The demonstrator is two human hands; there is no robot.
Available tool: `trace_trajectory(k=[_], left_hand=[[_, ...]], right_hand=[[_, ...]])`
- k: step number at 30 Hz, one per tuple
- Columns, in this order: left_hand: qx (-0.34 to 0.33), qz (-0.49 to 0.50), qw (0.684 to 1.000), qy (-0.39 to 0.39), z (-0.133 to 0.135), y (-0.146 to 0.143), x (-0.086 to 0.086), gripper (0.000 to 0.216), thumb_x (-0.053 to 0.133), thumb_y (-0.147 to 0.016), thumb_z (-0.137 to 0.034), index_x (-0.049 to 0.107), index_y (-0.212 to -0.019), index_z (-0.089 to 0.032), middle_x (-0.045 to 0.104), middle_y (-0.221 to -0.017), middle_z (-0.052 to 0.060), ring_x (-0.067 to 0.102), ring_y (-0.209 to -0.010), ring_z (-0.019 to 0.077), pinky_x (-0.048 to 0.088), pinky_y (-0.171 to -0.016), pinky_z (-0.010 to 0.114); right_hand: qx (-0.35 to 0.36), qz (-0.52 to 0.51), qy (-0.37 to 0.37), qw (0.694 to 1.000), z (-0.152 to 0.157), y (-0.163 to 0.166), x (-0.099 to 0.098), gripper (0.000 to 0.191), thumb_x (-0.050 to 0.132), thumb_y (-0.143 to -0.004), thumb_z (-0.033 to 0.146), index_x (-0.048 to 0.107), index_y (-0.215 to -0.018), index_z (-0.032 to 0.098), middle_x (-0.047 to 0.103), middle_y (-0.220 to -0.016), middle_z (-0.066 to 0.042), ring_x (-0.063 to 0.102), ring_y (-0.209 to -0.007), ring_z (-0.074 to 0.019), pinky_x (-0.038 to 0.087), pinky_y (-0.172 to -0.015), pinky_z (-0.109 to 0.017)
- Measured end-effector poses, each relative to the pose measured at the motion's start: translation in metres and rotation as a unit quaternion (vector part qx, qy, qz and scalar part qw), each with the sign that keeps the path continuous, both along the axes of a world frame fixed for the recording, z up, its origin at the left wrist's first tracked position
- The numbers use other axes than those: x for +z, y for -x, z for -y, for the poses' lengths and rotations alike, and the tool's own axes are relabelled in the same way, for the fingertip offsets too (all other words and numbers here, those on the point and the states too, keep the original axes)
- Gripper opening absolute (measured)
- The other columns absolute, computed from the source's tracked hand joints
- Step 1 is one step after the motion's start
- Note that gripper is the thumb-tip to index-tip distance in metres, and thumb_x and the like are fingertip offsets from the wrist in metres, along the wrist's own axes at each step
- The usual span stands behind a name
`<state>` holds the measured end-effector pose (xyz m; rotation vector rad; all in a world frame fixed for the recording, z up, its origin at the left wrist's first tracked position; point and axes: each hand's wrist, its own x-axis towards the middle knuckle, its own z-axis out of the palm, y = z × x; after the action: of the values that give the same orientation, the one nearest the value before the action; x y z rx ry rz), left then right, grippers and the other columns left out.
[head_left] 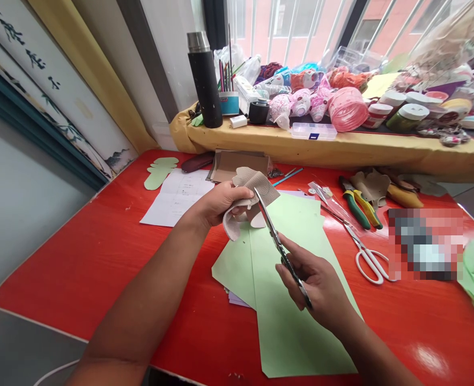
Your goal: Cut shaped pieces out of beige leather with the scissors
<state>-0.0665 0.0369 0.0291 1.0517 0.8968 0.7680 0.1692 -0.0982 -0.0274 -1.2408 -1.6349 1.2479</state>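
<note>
Head view: we see the left hand (216,206) pinching a beige scrap (253,187) held above the green paper (297,321) on the red table (100,257); the right hand (321,284) clenches the scissors (279,246), blades at the scrap's edge; we judge the scrap light, soft and floppy, best held close to the blades; its folded underside and the scissor handles are hidden; the patch (426,244) at right is blurred.

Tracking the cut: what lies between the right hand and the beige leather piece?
The dark scissors, blades reaching the leather piece, above green paper; head view.
</note>
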Motion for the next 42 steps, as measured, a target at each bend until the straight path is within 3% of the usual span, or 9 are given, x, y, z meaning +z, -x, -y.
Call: trace_trajectory(k=[8, 22, 32, 42], left_hand=[[0.012, -0.011, 1.0, 0.006, -0.003, 0.0, -0.009, 0.031, 0.071, -0.082, -0.022, 0.051, -0.058, -0.02, 0.043, -0.048, -0.003, 0.036, -0.044, 0.0077, 0.034, -0.047, 0.023], [0.028, -0.003, 0.999, 0.017, -0.001, -0.003, -0.011, 0.03, 0.076, -0.079, -0.024, 0.051, -0.063, -0.021, 0.043, -0.051, -0.005, 0.035, -0.044, 0.0071, 0.031, -0.047, 0.023], [0.024, 0.011, 1.0, 0.012, 0.0, -0.007, -0.01, 0.033, 0.075, -0.08, -0.026, 0.05, -0.059, -0.02, 0.042, -0.047, -0.005, 0.033, -0.044, 0.0073, 0.032, -0.047, 0.023], [0.088, 0.048, 0.994, -0.037, -0.009, 0.008, -0.009, 0.033, 0.075, -0.081, -0.025, 0.051, -0.058, -0.02, 0.044, -0.05, -0.004, 0.036, -0.044, 0.0067, 0.029, -0.045, 0.022]], right_hand=[[-0.018, -0.037, 0.071, 0.997, -0.002, 0.003, 0.003, 0.067, 0.069, -0.102, 0.043, 0.061, -0.162, 0.014, 0.04, -0.058, 0.01, 0.038, -0.044, -0.0129, 0.036, -0.047, -0.028], [-0.02, -0.033, 0.053, 0.998, 0.001, 0.005, 0.0, 0.068, 0.067, -0.102, 0.044, 0.06, -0.163, 0.015, 0.041, -0.052, 0.011, 0.037, -0.044, -0.0135, 0.037, -0.046, -0.028], [-0.005, -0.078, 0.099, 0.992, -0.003, 0.004, 0.005, 0.073, 0.07, -0.101, 0.051, 0.057, -0.164, 0.016, 0.043, -0.061, 0.01, 0.043, -0.046, -0.0136, 0.042, -0.05, -0.029], [-0.006, -0.107, 0.108, 0.988, 0.003, 0.005, 0.007, 0.08, 0.078, -0.096, 0.06, 0.06, -0.161, 0.017, 0.046, -0.061, 0.009, 0.044, -0.049, -0.0148, 0.039, -0.054, -0.03]])
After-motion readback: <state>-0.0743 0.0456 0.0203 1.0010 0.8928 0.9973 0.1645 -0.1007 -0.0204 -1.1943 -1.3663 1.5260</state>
